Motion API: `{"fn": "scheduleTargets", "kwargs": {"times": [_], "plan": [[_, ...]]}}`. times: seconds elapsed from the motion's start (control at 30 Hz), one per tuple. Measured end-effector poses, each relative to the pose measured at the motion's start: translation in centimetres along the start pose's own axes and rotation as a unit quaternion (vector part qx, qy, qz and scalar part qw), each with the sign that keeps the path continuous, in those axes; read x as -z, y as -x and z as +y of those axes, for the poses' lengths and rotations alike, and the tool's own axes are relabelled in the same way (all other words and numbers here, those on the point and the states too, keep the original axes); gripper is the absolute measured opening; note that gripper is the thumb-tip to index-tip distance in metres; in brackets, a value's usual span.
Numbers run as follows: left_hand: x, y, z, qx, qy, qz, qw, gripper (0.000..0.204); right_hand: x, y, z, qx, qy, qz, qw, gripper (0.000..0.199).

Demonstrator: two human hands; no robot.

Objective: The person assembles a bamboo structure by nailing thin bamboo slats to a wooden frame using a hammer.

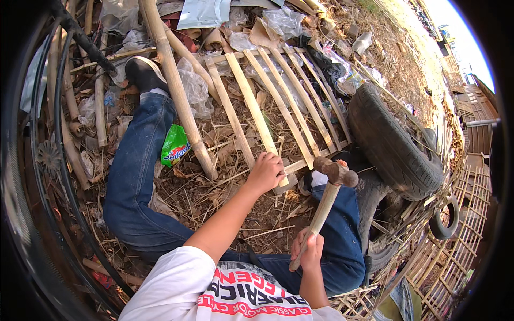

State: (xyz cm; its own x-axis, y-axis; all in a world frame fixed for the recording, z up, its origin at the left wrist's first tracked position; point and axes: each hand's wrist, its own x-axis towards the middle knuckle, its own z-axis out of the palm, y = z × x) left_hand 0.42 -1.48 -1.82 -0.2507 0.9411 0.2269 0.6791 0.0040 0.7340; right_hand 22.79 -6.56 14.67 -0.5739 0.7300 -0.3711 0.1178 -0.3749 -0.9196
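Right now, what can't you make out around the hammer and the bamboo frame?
- Head view: whatever the left hand pinches on the bamboo frame; its fingers cover it, so a nail cannot be confirmed.
- Head view: the hammer handle's middle, wrapped by the right hand.
- Head view: the frame's far end, under plastic litter.
- Head view: the tyre edge, bent by the fisheye rim.

- A worn black tyre point(396, 142) lies on the ground at right.
- A green snack wrapper point(174, 145) rests beside a thick bamboo pole point(176, 88).
- Crumpled clear plastic bags point(281, 21) litter the far ground.
- Finished bamboo lattice panels point(466, 224) are stacked at lower right.
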Motion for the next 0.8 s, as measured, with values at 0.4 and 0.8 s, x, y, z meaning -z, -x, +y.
{"fn": "scheduleTargets", "kwargs": {"times": [0.4,0.8], "plan": [[0.2,0.0,-0.6,0.012,0.023,-0.001,1.0,0.014,-0.3,-2.6,2.5,-0.171,0.194,0.106,0.96,0.054],[-0.1,0.1,-0.4,-0.004,0.009,0.007,1.0,0.013,-0.9,-2.4,1.6,-0.228,0.134,0.07,0.962,0.059]]}}
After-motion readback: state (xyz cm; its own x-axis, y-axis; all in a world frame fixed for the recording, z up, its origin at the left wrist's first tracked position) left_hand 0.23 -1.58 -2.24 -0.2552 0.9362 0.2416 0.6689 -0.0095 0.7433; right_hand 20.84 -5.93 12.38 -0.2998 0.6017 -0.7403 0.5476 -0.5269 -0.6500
